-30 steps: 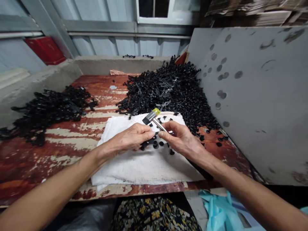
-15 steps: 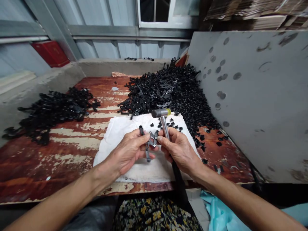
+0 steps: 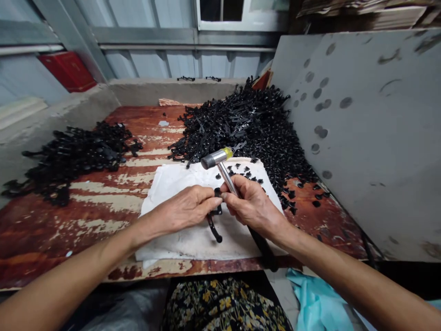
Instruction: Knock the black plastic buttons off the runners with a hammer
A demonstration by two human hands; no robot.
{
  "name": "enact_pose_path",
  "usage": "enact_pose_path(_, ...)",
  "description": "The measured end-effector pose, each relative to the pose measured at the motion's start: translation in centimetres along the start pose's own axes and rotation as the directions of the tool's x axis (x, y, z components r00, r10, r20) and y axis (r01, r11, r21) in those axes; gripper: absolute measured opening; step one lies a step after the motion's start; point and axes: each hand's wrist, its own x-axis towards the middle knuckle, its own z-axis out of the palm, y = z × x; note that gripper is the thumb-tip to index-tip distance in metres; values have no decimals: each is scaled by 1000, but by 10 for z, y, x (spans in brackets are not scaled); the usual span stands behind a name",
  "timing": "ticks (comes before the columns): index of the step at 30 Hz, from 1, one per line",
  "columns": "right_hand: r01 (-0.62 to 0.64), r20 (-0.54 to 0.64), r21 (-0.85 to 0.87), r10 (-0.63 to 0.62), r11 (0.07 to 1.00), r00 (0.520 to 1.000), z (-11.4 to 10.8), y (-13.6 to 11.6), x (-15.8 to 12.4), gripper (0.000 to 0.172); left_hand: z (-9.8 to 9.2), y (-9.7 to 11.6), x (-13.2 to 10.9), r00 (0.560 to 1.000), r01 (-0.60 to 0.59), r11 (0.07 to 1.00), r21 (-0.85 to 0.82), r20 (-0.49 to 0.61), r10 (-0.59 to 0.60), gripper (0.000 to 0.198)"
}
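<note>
My left hand [image 3: 189, 207], palm turned down, is closed on a black jointed bracket [image 3: 215, 230]. One curved arm of it hangs below my fingers over the white cloth [image 3: 175, 241]; the rest is partly hidden by my hand. My right hand [image 3: 253, 207] is wrapped round a small mallet [image 3: 225, 174] with a dark face, a yellow face and a metal shaft. Its black grip slants down toward the table's front edge. The right thumb and fingertips meet the left ones at the bracket; whether they pinch it too, I cannot tell. Small black plugs [image 3: 247, 174] lie on the cloth behind.
A large heap of black parts [image 3: 237, 124] covers the back right of the worn red table [image 3: 103, 234]. A smaller pile of black brackets [image 3: 82, 156] lies at the left. A grey panel [image 3: 358, 151] stands along the right side. Two brackets [image 3: 212, 78] rest on the back ledge.
My left hand has turned over, palm down, and the bracket has turned with it. The mallet head has swung left and slightly up as my right hand tilts.
</note>
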Motion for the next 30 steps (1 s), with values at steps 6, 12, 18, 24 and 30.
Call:
enact_pose_path(6, -63, -118, 63, 71, 996, 991, -22, 1, -14, 16, -1, -17, 12, 984, 178, 942, -286, 34, -175, 34)
enact_pose_path(12, -183, -207, 289, 248, 940, 946, -36, 16, -40, 24, 4, -20, 23, 969, 244, 879, -411, 74, -235, 34)
enact_pose_path(18, -188, -201, 409, 290, 893, 936, -33, 32, -46, 30, 9, -19, 30, 941, 324, 812, -486, 72, -332, 29)
enact_pose_path(24, -213, -173, 443, 316, 871, 933, -33, 38, -48, 30, 9, -16, 30, 926, 344, 781, -522, 51, -374, 28)
enact_pose_path(30, -214, -171, 451, 319, 866, 932, -33, 38, -46, 32, 9, -14, 32, 923, 358, 775, -520, 71, -379, 28)
